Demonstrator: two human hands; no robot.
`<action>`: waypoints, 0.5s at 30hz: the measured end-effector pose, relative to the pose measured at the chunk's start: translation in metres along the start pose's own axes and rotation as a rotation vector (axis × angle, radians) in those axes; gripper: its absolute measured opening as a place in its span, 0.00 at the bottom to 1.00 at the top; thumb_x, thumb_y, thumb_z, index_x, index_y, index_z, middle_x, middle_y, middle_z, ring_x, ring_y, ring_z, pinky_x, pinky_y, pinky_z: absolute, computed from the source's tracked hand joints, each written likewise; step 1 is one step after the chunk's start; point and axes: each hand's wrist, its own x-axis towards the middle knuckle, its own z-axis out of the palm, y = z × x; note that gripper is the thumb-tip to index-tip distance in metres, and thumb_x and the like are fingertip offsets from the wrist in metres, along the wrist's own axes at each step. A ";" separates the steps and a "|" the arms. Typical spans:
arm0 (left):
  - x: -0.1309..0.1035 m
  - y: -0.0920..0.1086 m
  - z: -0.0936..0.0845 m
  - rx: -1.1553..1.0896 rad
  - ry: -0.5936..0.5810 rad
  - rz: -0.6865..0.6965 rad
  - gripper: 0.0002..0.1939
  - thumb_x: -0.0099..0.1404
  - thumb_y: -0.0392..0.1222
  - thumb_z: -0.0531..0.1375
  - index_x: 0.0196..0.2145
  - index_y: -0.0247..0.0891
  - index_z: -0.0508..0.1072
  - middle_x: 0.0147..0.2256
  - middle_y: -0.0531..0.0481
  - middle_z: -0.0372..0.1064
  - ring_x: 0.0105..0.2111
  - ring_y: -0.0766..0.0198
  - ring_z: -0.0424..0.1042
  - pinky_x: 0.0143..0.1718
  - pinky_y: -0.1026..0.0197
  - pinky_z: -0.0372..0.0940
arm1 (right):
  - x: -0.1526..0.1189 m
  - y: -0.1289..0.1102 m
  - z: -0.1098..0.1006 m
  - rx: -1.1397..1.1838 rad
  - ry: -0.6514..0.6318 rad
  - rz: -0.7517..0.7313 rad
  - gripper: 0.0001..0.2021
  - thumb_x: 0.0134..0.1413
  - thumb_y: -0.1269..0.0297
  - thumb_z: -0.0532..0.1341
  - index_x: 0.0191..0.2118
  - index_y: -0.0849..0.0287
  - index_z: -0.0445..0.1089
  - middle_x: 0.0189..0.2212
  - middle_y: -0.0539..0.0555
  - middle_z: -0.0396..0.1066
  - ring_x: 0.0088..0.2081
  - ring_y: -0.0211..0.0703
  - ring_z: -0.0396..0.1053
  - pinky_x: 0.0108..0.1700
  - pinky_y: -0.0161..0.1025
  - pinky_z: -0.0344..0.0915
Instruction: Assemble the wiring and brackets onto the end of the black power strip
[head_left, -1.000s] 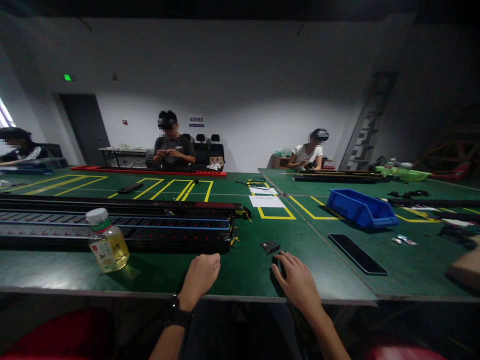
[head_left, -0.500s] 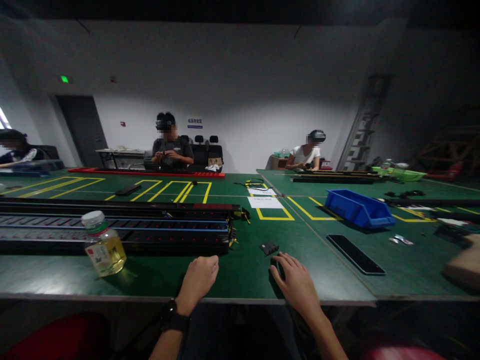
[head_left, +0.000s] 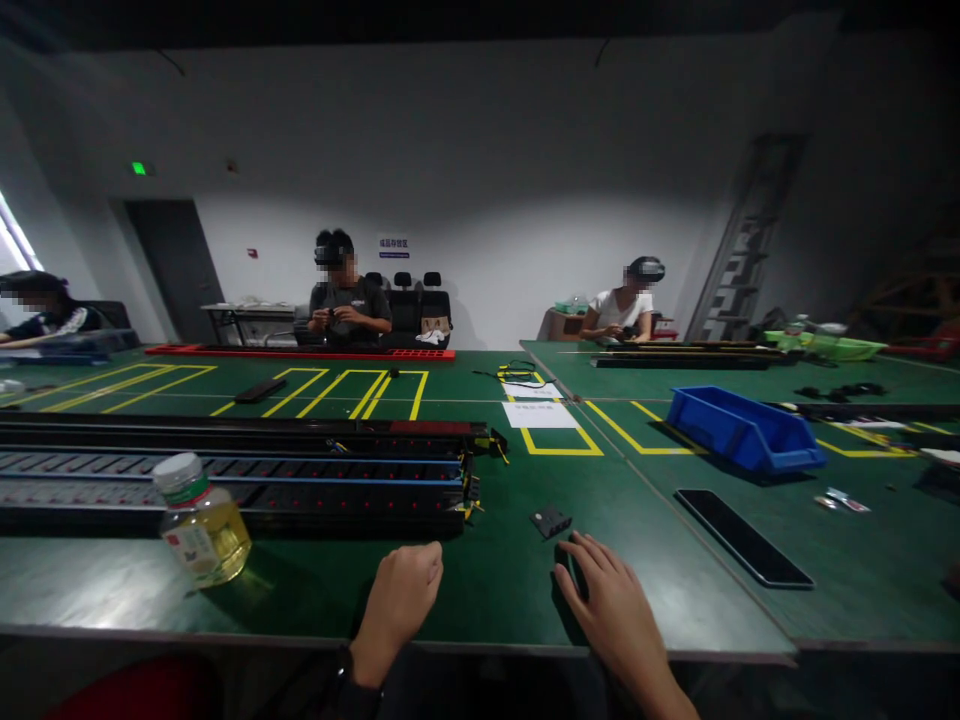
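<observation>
My left hand (head_left: 401,595) rests at the front of the green table (head_left: 510,590) with its fingers curled in; nothing shows in it. To its right, my right hand (head_left: 611,600) lies with fingers spread and holds nothing. Just beyond the right fingertips is a small black part (head_left: 551,521). Long black rails (head_left: 300,500) with blue strips lie at the left, their yellow-tipped wire ends beyond my left hand. A bottle of yellow liquid (head_left: 201,525) stands before the rails.
Right of my hands lie a phone (head_left: 742,538), a blue bin (head_left: 742,430) and small packets (head_left: 843,501). White paper (head_left: 540,415) lies farther back. Across the table are a person in dark clothes (head_left: 349,305), a person in white (head_left: 619,310) and another person (head_left: 49,305) at far left.
The camera view has shifted slightly, and the table and its objects appear lower. My hands keep about the same pose and place on the table.
</observation>
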 end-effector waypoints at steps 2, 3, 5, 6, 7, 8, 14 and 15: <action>0.000 -0.001 0.002 -0.014 -0.015 0.009 0.14 0.75 0.31 0.52 0.30 0.41 0.68 0.30 0.47 0.75 0.33 0.60 0.75 0.33 0.57 0.52 | -0.001 0.001 0.003 0.012 0.005 0.001 0.21 0.69 0.51 0.54 0.55 0.51 0.79 0.60 0.59 0.77 0.65 0.61 0.70 0.64 0.58 0.66; 0.000 -0.002 0.003 -0.022 -0.016 0.018 0.15 0.74 0.31 0.51 0.30 0.41 0.68 0.30 0.47 0.75 0.32 0.60 0.75 0.33 0.57 0.53 | -0.002 0.002 0.005 0.018 0.010 0.000 0.21 0.69 0.51 0.55 0.54 0.51 0.80 0.60 0.59 0.77 0.64 0.61 0.70 0.64 0.59 0.67; 0.001 -0.003 0.007 -0.034 -0.029 0.022 0.16 0.75 0.32 0.50 0.29 0.42 0.66 0.30 0.47 0.75 0.32 0.58 0.75 0.33 0.55 0.55 | -0.004 0.005 0.009 0.027 0.025 -0.001 0.20 0.68 0.50 0.55 0.54 0.50 0.80 0.60 0.58 0.77 0.64 0.62 0.71 0.64 0.60 0.67; 0.001 -0.005 0.010 -0.038 -0.041 0.019 0.16 0.75 0.33 0.49 0.29 0.43 0.66 0.31 0.46 0.75 0.32 0.57 0.75 0.33 0.54 0.56 | -0.004 0.008 0.011 0.031 0.035 -0.001 0.20 0.68 0.50 0.56 0.54 0.49 0.80 0.59 0.58 0.77 0.63 0.62 0.71 0.63 0.61 0.68; 0.002 -0.007 0.013 -0.039 -0.068 0.022 0.16 0.75 0.35 0.49 0.29 0.44 0.65 0.31 0.45 0.76 0.32 0.56 0.75 0.33 0.53 0.57 | -0.005 0.012 0.013 0.034 0.041 -0.004 0.20 0.67 0.49 0.57 0.54 0.48 0.80 0.59 0.58 0.78 0.63 0.63 0.72 0.63 0.61 0.69; 0.003 -0.009 0.016 -0.040 -0.077 0.033 0.15 0.75 0.36 0.49 0.29 0.45 0.65 0.32 0.44 0.76 0.33 0.54 0.76 0.34 0.52 0.58 | -0.005 0.018 0.015 0.037 0.044 -0.011 0.19 0.66 0.48 0.58 0.53 0.46 0.81 0.58 0.57 0.78 0.62 0.64 0.73 0.61 0.61 0.71; 0.009 -0.025 0.042 -0.059 -0.103 0.160 0.12 0.64 0.30 0.55 0.30 0.47 0.72 0.28 0.49 0.77 0.29 0.55 0.78 0.29 0.56 0.62 | -0.007 0.053 0.031 -0.016 0.033 -0.140 0.17 0.59 0.46 0.64 0.52 0.37 0.82 0.54 0.50 0.81 0.54 0.60 0.80 0.48 0.52 0.80; 0.008 -0.025 0.045 -0.051 -0.043 0.177 0.14 0.63 0.28 0.55 0.30 0.46 0.73 0.28 0.51 0.77 0.28 0.58 0.78 0.28 0.59 0.62 | -0.007 0.053 0.033 -0.028 0.063 -0.148 0.16 0.59 0.46 0.64 0.51 0.37 0.82 0.53 0.49 0.82 0.53 0.59 0.80 0.46 0.51 0.80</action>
